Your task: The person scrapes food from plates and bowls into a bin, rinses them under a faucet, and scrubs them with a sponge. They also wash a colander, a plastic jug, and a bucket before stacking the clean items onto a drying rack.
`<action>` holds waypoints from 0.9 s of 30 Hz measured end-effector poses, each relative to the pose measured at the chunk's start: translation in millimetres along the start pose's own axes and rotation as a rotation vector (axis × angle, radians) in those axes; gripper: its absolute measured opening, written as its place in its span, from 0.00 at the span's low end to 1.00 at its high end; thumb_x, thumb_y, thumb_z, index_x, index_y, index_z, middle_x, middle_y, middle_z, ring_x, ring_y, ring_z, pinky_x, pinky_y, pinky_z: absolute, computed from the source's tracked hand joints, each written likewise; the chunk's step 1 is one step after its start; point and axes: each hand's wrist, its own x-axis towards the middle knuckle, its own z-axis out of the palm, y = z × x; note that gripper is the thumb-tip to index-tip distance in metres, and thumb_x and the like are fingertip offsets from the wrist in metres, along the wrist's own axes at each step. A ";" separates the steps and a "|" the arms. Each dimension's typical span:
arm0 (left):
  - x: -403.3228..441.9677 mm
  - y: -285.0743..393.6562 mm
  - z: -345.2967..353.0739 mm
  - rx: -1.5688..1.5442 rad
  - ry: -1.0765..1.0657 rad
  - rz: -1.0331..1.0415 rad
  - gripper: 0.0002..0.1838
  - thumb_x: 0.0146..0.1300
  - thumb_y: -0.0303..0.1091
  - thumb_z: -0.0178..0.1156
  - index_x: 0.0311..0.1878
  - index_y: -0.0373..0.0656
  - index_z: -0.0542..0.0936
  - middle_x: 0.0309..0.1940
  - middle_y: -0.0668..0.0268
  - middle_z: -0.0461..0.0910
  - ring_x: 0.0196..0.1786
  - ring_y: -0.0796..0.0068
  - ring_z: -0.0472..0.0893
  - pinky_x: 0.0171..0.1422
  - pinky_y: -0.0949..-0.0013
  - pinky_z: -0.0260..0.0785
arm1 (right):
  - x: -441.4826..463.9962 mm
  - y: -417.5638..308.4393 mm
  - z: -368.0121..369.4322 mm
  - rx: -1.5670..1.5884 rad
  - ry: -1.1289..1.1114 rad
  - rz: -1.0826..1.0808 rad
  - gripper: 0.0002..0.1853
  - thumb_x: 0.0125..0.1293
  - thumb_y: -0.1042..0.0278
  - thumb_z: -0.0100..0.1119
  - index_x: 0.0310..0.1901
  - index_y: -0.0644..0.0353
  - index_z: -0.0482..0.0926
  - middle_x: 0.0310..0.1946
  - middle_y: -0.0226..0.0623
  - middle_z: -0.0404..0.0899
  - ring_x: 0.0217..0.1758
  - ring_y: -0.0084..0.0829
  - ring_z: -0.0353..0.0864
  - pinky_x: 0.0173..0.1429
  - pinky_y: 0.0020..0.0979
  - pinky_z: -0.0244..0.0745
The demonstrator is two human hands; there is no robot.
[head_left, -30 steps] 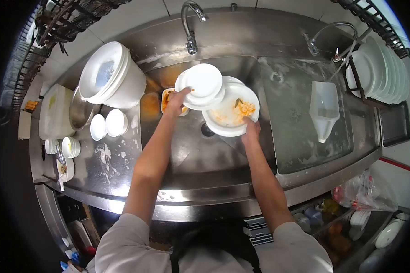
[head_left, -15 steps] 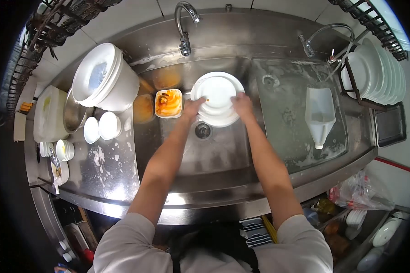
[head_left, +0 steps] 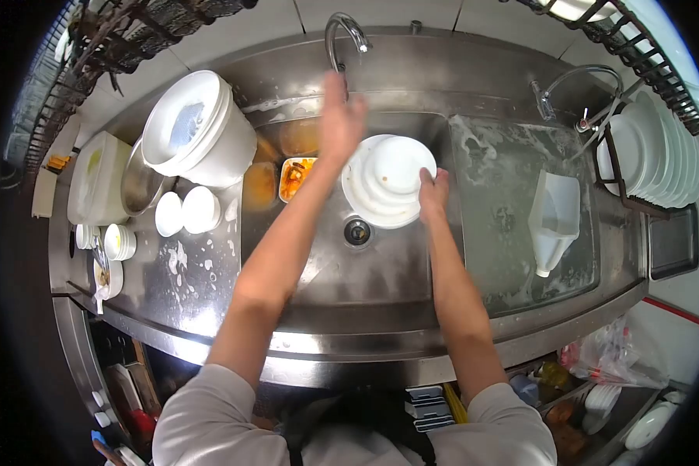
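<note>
My left hand (head_left: 342, 120) is raised at the base of the left faucet (head_left: 346, 35), blurred, with its fingers stretched out. It partly hides the faucet's lower part. My right hand (head_left: 433, 190) grips the right edge of a stack of white plates (head_left: 400, 165) in the left basin (head_left: 349, 272). A small brown speck lies on the top plate. Left of the stack stands a square white bowl (head_left: 293, 177) with orange food residue, partly behind my left forearm. The round drain (head_left: 357, 231) shows just below the plates.
White buckets (head_left: 202, 132), small white bowls (head_left: 200, 210) and a metal bowl (head_left: 141, 182) stand on the left counter. The right basin holds cloudy water and a cut plastic container (head_left: 555, 217). Upright plates fill a rack (head_left: 645, 151) at the far right, below a second faucet (head_left: 547, 97).
The food-stained plate went under the other plates as they were stacked. Since then my left hand has left the stack and risen to the faucet, while my right hand stays at the plates.
</note>
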 end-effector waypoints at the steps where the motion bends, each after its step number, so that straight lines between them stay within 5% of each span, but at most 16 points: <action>1: -4.2 -6.2 10.5 0.108 -0.351 0.136 0.19 0.57 0.33 0.55 0.50 0.32 0.74 0.41 0.47 0.78 0.47 0.49 0.77 0.59 0.60 0.65 | -6.7 -14.6 0.9 0.036 -0.016 0.011 0.19 0.64 0.65 0.53 0.50 0.70 0.66 0.45 0.49 0.74 0.48 0.38 0.74 0.55 0.36 0.66; 3: -21.3 -33.5 27.3 0.333 -1.055 0.406 0.21 0.57 0.34 0.55 0.51 0.31 0.73 0.46 0.45 0.76 0.50 0.50 0.77 0.60 0.61 0.65 | -31.3 -58.0 3.7 0.110 -0.048 0.036 0.18 0.65 0.66 0.53 0.50 0.69 0.66 0.45 0.48 0.74 0.47 0.38 0.74 0.54 0.36 0.67; 6: -40.1 -24.7 3.5 0.343 -0.811 -0.070 0.23 0.59 0.35 0.53 0.54 0.30 0.71 0.55 0.45 0.72 0.55 0.54 0.75 0.60 0.62 0.66 | -21.5 -54.9 11.0 0.127 -0.046 -0.072 0.16 0.65 0.65 0.53 0.50 0.67 0.68 0.41 0.51 0.76 0.45 0.41 0.75 0.51 0.35 0.67; 9: -65.1 -102.0 19.0 -0.325 -0.467 -0.837 0.18 0.64 0.35 0.50 0.54 0.34 0.72 0.51 0.53 0.77 0.47 0.60 0.79 0.57 0.59 0.70 | -18.5 -64.4 7.7 0.007 -0.033 -0.234 0.16 0.65 0.65 0.54 0.49 0.66 0.69 0.39 0.54 0.77 0.43 0.48 0.76 0.49 0.38 0.69; 10: -58.9 -74.1 3.6 -0.819 -0.533 -1.267 0.17 0.66 0.37 0.50 0.53 0.36 0.72 0.47 0.57 0.77 0.47 0.63 0.79 0.56 0.57 0.71 | -20.1 -71.6 4.5 -0.050 -0.044 -0.291 0.16 0.64 0.65 0.54 0.49 0.66 0.69 0.39 0.55 0.77 0.43 0.51 0.77 0.49 0.39 0.70; 16: -117.6 -94.7 37.2 -1.102 -0.383 -1.205 0.21 0.67 0.40 0.52 0.59 0.40 0.67 0.53 0.60 0.74 0.53 0.67 0.76 0.57 0.58 0.71 | -19.9 -102.3 -8.5 -0.516 0.027 -0.502 0.15 0.61 0.67 0.55 0.47 0.65 0.69 0.39 0.57 0.78 0.44 0.58 0.76 0.48 0.48 0.69; 19: -130.9 -64.4 29.3 -1.057 -0.230 -1.373 0.23 0.66 0.39 0.54 0.61 0.42 0.64 0.56 0.61 0.72 0.54 0.65 0.76 0.57 0.55 0.71 | -11.5 -95.5 -18.5 -0.573 -0.047 -0.377 0.16 0.61 0.69 0.55 0.47 0.65 0.67 0.39 0.59 0.78 0.45 0.58 0.76 0.50 0.48 0.69; 22: -162.4 -108.8 49.7 -0.937 -0.088 -1.500 0.27 0.63 0.33 0.58 0.63 0.39 0.62 0.54 0.59 0.71 0.53 0.62 0.75 0.58 0.53 0.69 | -21.0 -105.8 -30.3 -0.626 0.025 -0.314 0.15 0.61 0.69 0.54 0.47 0.66 0.67 0.39 0.59 0.78 0.46 0.59 0.76 0.50 0.49 0.69; 27: -173.5 -111.5 35.2 -1.054 -0.136 -1.403 0.24 0.62 0.25 0.55 0.62 0.39 0.64 0.53 0.57 0.72 0.53 0.61 0.75 0.57 0.52 0.70 | -6.1 -120.9 -80.2 -0.526 0.321 -0.507 0.14 0.61 0.73 0.52 0.47 0.66 0.65 0.35 0.61 0.78 0.41 0.60 0.77 0.45 0.50 0.70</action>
